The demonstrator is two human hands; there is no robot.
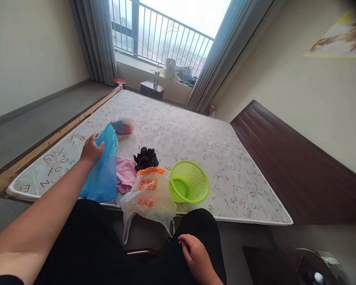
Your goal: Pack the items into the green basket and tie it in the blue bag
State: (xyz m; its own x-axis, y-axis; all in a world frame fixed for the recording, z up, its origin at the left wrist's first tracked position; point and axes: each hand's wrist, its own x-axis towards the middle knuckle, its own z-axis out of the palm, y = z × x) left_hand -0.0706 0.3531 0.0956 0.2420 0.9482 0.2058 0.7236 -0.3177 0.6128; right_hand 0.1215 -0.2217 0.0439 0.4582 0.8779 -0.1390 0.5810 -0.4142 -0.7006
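Observation:
My left hand is closed on the edge of a blue plastic bag, which stands upright at the mattress's near left; some fingertips are hidden. Just beyond its top lies a blurred blue and pink bundle, perhaps in clear plastic. My right hand rests on my right thigh, fingers loosely curled, holding nothing. Right of the blue bag are a pink cloth and a crumpled black plastic bag. A white plastic bag with orange print hangs over the near edge, beside a tilted green plastic basket.
The letter-printed mattress lies before me, with a wooden bed rail at left and a dark headboard at right. A small dark table holding a green container stands beyond, below the railed window.

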